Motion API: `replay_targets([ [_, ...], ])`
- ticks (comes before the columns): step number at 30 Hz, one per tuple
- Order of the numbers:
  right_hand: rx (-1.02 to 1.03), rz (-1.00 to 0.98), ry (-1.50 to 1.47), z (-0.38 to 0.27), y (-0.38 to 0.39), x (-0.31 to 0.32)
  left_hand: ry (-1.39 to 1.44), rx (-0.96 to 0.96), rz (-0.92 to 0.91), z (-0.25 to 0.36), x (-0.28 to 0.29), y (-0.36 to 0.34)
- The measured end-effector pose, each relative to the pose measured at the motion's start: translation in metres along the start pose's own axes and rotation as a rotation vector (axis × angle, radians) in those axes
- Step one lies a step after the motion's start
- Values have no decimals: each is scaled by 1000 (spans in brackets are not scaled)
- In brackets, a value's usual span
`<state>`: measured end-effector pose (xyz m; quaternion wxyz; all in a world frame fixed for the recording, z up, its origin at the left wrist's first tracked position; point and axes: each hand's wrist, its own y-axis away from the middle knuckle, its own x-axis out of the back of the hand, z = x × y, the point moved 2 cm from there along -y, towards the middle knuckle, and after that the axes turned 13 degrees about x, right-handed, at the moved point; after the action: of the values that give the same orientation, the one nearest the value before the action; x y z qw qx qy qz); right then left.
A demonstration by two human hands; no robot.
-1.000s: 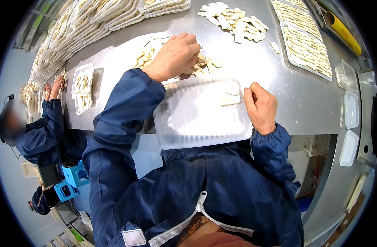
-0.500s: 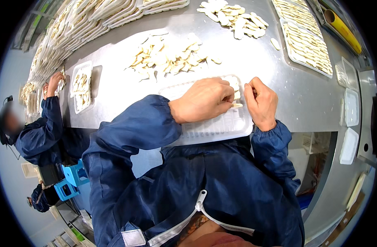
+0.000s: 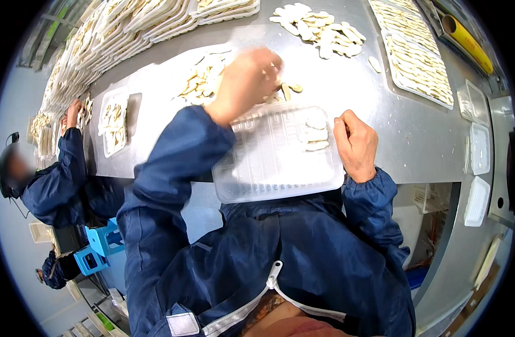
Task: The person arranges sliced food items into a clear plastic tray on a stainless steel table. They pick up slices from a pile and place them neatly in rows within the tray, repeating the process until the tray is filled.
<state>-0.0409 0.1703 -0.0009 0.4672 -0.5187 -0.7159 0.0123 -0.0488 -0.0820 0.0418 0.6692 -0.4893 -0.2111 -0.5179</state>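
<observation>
A clear plastic tray (image 3: 269,174) rests at the table's near edge, partly overhanging it, with several pale slices (image 3: 315,135) in a short column at its right. Just beyond the tray, my left hand (image 3: 246,78) is over a loose pile of pale slices (image 3: 196,84); motion smears its fingers, so their hold is unclear. My right hand (image 3: 356,146) is closed beside the tray's right edge, thumb against forefinger; whatever it holds, if anything, is hidden.
Stacked trays (image 3: 128,28) line the back left. Another slice pile (image 3: 319,31), filled trays (image 3: 415,67) and empty containers (image 3: 479,149) occupy the back and right. A small filled tray (image 3: 114,123) sits left, near a co-worker (image 3: 55,185). Blue stools (image 3: 97,250) stand below.
My left hand came down onto the tray, then moved back up to the pile. The column of slices on the tray has grown by one. My right hand has barely moved.
</observation>
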Motion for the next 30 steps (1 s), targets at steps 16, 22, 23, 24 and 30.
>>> replay_targets([
  [16, 18, -2, -11, 2, 0, -2, -288, 223, -186, -50, 6, -16],
  [22, 20, 5, -10, 0, -1, -1, -185, 228, -56, -42, 22, -17],
  [23, 9, 10, 0, 1, 0, 0, -81, 244, -98, -26, 25, -16],
  [24, 4, 9, 2, 2, 0, -1, 27, 230, -201, -6, 28, -11],
  [30, -7, 2, 6, 1, 1, -1, 293, 1, -567, 78, -6, 49],
])
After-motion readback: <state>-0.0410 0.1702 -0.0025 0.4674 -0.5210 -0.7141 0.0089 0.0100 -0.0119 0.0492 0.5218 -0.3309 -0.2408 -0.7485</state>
